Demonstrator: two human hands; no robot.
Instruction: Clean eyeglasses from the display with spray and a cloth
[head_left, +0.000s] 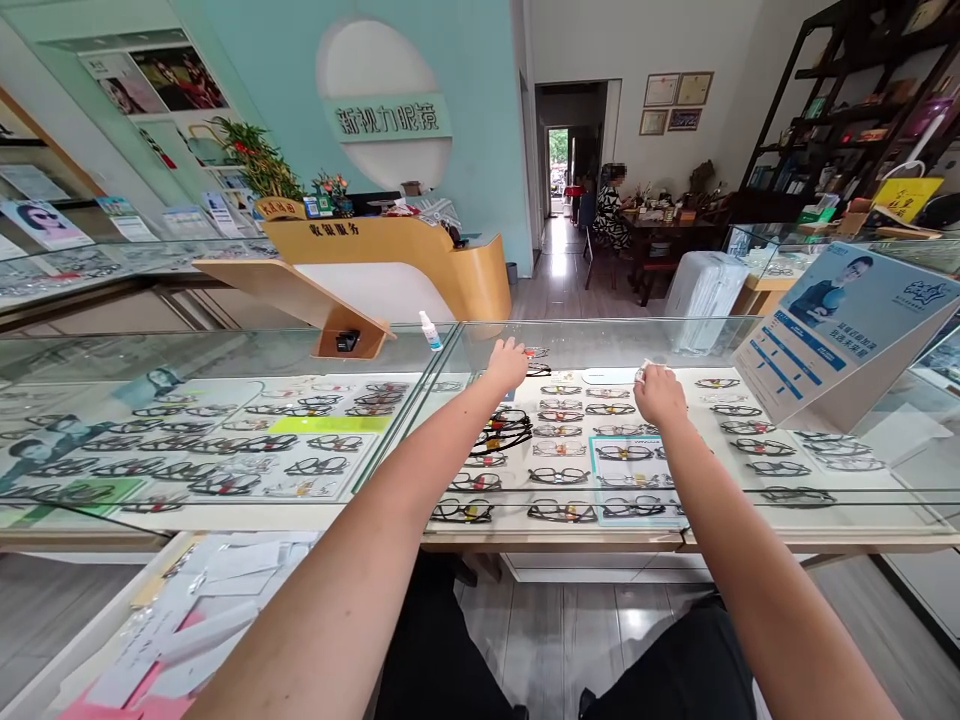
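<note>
We stretch two hands toward the glass tabletop's (615,338) far edge, our left hand (507,362) just beside one dark pair of glasses (538,369), its grip hidden so we cannot tell, our right hand (660,395) with grip closed on one small white piece (643,370), one spray bottle (430,331) further left.

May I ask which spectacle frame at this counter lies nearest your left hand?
The dark pair just right of the left hand, by its fingertips, at the far end of the display case; the other frames lie in rows or heaped nearer the person.
</note>
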